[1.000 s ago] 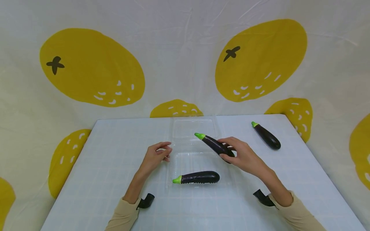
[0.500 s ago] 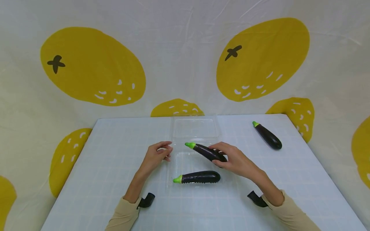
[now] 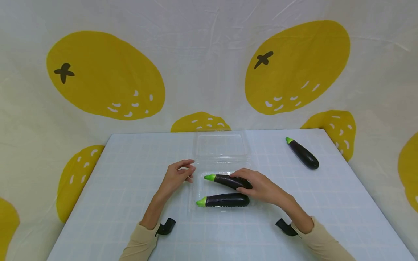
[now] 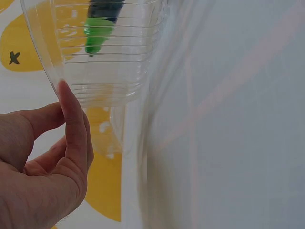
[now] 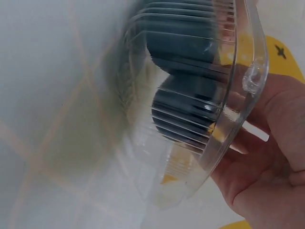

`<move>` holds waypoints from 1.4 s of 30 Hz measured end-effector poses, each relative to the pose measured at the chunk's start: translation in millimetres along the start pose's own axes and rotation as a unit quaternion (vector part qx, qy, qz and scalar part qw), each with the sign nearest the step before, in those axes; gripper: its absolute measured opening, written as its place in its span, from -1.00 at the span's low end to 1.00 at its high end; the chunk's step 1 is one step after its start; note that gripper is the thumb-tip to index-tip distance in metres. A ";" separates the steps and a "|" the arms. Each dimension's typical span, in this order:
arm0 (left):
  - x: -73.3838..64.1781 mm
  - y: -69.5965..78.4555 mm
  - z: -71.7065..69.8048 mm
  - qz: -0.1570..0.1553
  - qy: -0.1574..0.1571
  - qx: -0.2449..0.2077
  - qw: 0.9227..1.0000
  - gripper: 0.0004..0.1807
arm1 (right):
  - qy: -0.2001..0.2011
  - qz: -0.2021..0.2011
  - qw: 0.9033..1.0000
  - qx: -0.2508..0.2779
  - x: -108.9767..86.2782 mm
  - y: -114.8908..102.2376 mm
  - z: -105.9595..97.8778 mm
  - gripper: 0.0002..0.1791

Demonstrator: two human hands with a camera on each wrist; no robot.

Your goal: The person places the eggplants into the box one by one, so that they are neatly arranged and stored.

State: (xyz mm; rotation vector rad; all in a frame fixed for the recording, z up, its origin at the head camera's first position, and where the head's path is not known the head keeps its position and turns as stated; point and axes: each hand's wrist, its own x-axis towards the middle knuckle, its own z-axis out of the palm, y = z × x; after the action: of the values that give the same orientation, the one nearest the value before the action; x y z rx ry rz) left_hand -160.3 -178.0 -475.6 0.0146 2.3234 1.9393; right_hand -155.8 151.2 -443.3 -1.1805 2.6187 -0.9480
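Observation:
A clear plastic clamshell container point(image 3: 199, 190) lies open at mid-table, its lid point(image 3: 222, 145) folded back. One dark eggplant point(image 3: 226, 200) with a green stem end lies along its near side. Just beyond it, my right hand point(image 3: 261, 185) grips a second eggplant point(image 3: 225, 180) by the thick end, low in the tray and nearly parallel. In the right wrist view, both rounded dark ends show through the ribbed wall point(image 5: 190, 90). My left hand point(image 3: 174, 177) pinches the container's left rim with bent fingers, as the left wrist view shows beside a green tip point(image 4: 97, 36).
A third eggplant point(image 3: 303, 154) lies on the pale checked table point(image 3: 140, 152) at the back right. Behind the table hangs a white cloth point(image 3: 202, 65) printed with large yellow fruit. A dark strap piece point(image 3: 166, 226) sticks out at each cuff.
My right hand has moved left, toward me and down, bringing its eggplant from above the container's right side into the tray beside the first. The left hand has stayed at the rim.

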 end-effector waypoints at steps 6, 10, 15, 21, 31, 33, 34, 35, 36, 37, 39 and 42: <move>1.5 -2.7 -1.2 0.011 -0.004 -0.012 1.000 -0.55 | -0.016 -0.013 1.000 -0.007 1.7 3.3 4.4 -0.55; 1.9 -3.5 -0.9 0.006 -0.002 -0.010 1.000 -0.54 | -0.030 -0.019 0.999 -0.002 3.1 4.1 5.4 -0.58; 1.4 -2.5 -0.3 0.003 -0.001 -0.008 1.000 -0.55 | -0.056 -0.026 0.998 0.015 4.7 5.7 4.9 -0.60; 2.0 -3.2 0.0 0.003 0.000 -0.006 1.000 -0.55 | -0.076 -0.039 0.996 0.037 6.4 7.2 3.3 -0.64; 0.8 -3.0 0.3 0.002 0.003 -0.004 1.000 -0.55 | -0.052 -0.021 0.998 0.016 4.5 5.8 -0.6 -0.66; 0.5 -2.8 0.1 0.003 0.002 -0.004 1.000 -0.55 | -0.043 -0.010 0.999 0.009 3.0 5.3 -2.7 -0.66; 0.4 -2.6 0.1 0.001 0.003 -0.004 1.000 -0.55 | -0.037 -0.006 0.999 0.006 2.1 5.2 -3.8 -0.67; 0.3 -2.3 -0.1 0.000 0.003 -0.005 1.000 -0.55 | -0.031 -0.004 0.999 0.005 1.3 5.2 -5.1 -0.67; 0.1 -2.1 -0.1 0.000 0.003 -0.004 1.000 -0.55 | -0.024 -0.003 1.000 0.006 0.3 5.3 -6.4 -0.67; -0.1 -1.8 -0.2 -0.001 0.004 -0.004 1.000 -0.55 | -0.017 -0.002 1.000 0.008 -0.5 5.5 -7.7 -0.67; -0.3 -1.6 -0.2 -0.005 0.005 -0.001 1.000 -0.55 | -0.002 -0.003 1.000 0.010 -2.4 6.4 -10.3 -0.67; -0.8 -0.6 0.1 -0.007 0.004 0.003 1.000 -0.54 | 0.018 0.000 1.000 0.011 -5.0 8.7 -13.7 -0.68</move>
State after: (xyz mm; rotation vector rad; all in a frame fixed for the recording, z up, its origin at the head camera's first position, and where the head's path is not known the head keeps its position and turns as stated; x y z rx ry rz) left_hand -159.4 -178.0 -476.2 -0.0089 2.3275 1.9291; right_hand -162.6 165.8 -438.2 -1.1682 2.6282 -1.0040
